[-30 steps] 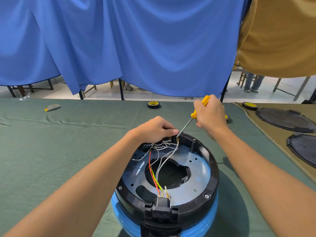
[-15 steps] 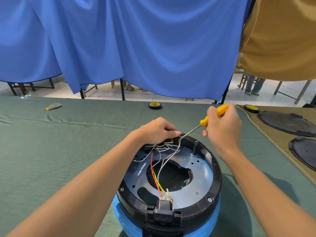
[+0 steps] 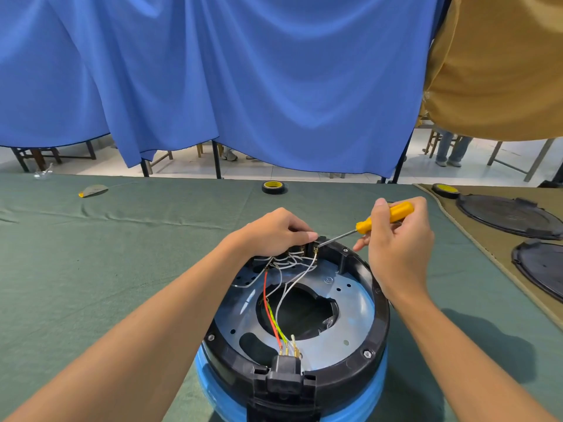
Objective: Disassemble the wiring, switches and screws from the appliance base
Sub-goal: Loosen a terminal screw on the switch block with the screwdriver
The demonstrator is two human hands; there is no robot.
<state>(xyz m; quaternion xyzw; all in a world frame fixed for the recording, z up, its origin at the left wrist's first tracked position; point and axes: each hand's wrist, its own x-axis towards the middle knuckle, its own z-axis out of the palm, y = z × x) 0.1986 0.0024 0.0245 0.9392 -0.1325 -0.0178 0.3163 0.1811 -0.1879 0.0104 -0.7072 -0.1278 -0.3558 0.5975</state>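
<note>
Left hand [image 3: 274, 236] pinches the switches [image 3: 303, 248] on the appliance base [image 3: 379, 324], far side; right hand [image 3: 396, 251] grips the screwdriver [image 3: 387, 217]. Tip slips, it could jab fingers [image 3: 306, 236] or nick wires [image 3: 289, 287].

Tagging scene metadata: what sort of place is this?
Probably a workshop or training room, not a home: a long cloth-covered table, a blue curtain hung as a divider, and spare black lids laid out on the next table.
</note>
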